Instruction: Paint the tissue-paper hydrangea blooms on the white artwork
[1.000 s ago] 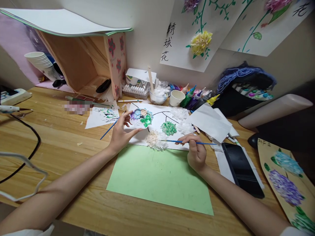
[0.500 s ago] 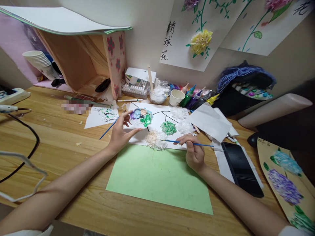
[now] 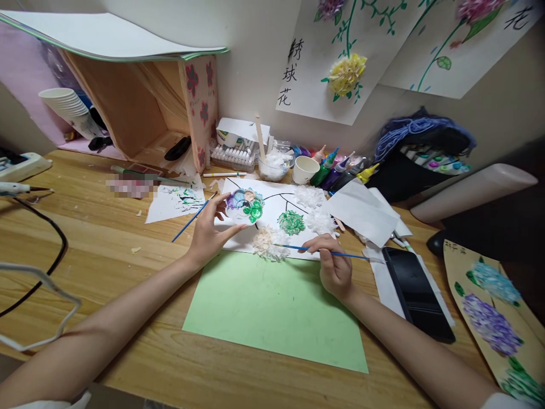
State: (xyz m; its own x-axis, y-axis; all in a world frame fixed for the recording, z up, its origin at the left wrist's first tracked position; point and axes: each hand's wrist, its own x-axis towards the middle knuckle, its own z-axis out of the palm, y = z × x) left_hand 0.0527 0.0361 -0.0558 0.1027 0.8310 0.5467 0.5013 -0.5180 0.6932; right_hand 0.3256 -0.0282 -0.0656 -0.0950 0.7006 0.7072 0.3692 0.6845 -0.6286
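My left hand (image 3: 212,227) grips a small round paint palette (image 3: 244,206) by its edge, tilted over the white paper. Blue, purple, peach and green paint fill its wells. In my right hand (image 3: 332,264) is a thin blue paintbrush (image 3: 300,247), its tip touching a ruffled paper flower (image 3: 269,243). That flower is peach on its left part and white on the right. A green flower (image 3: 292,222) and white ones (image 3: 320,219) sit on the white paper (image 3: 234,242), joined by black stem lines. Below lies a light green sheet (image 3: 276,309).
A second paintbrush (image 3: 193,217) lies left of my left hand by a paint-smeared scrap (image 3: 174,201). Paint bottles (image 3: 330,168), a paper cup (image 3: 305,169) and a tub of white scraps (image 3: 276,165) line the back. A phone (image 3: 419,292) rests at right.
The brush in my right hand has shifted slightly, its handle end now lower, with the tip still at the peach flower. The palette has tipped a little in my left hand.
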